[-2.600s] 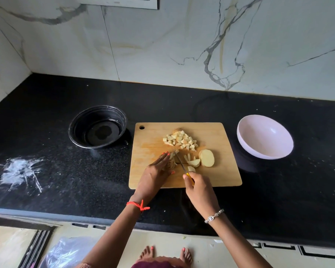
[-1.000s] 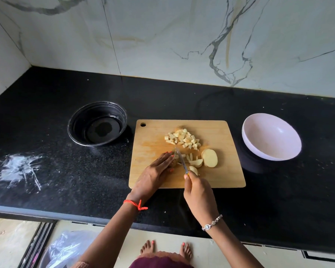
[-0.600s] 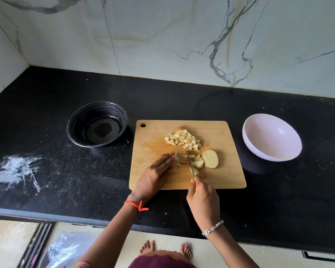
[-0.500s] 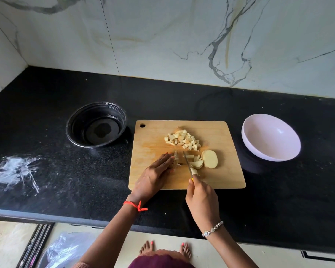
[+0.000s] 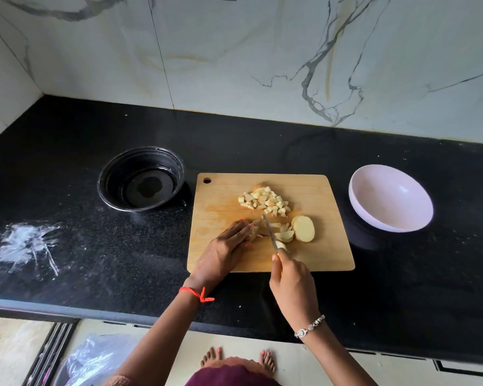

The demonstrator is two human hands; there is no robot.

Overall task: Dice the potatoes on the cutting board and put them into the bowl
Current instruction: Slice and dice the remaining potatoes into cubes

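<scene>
The left hand point(image 5: 229, 247) curls its fingers over a potato chunk point(image 5: 253, 234), which they mostly hide. The right hand point(image 5: 290, 280) is closed round the handle of the knife point(image 5: 268, 231), of which only a yellow sliver shows, and the blade slants down among strips point(image 5: 276, 225) whose edges are hard to separate. On the board point(image 5: 223, 196), pale cream dice point(image 5: 264, 202) lie heaped near the far edge, with an oval slice point(image 5: 304, 228) and wedges point(image 5: 285, 235) just right of the blade; the pink bowl point(image 5: 391, 199) stands on the surface point(image 5: 262, 140) to the right, apart from the board.
</scene>
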